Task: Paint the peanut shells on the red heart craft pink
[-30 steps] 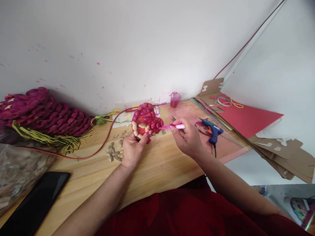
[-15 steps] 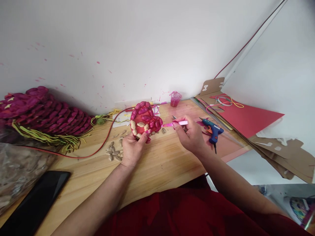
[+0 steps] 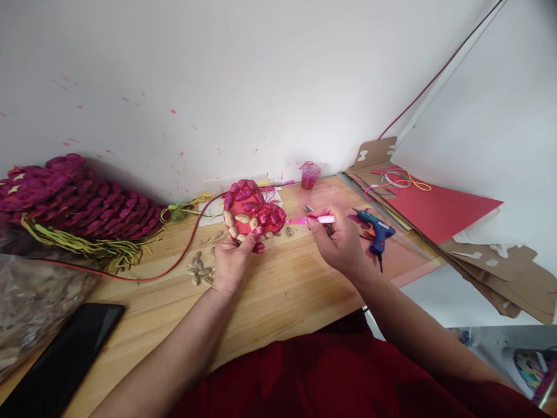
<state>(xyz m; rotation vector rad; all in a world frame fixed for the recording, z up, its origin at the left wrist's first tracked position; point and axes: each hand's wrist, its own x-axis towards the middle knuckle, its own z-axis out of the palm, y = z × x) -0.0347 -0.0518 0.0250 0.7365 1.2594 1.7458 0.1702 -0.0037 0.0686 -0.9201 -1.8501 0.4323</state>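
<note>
My left hand (image 3: 234, 262) grips the lower edge of a round red disc (image 3: 241, 207) with peanuts stuck along its rim and middle. Wet magenta paint coats the peanuts at the top and right; those at the lower left are bare tan shell. Between the thumb and fingers of my right hand (image 3: 337, 239) is a paintbrush (image 3: 322, 220) with a pale handle. Its pink-stained tip points left and lies at the disc's right edge; whether it touches a peanut I cannot tell. A plastic cup of magenta paint (image 3: 310, 176) stands behind, near the wall.
Loose peanuts (image 3: 200, 269) lie left of my hand. A stack of magenta peanut discs (image 3: 82, 200) fills the far left, above a plastic bag (image 3: 39, 302) and a black phone (image 3: 65, 354). At right are a blue glue gun (image 3: 379, 234), red card (image 3: 444, 206) and cardboard. A red cable (image 3: 185, 249) crosses the table.
The disc in my left hand has shifted slightly left and tilted. My right hand and the brush have barely moved.
</note>
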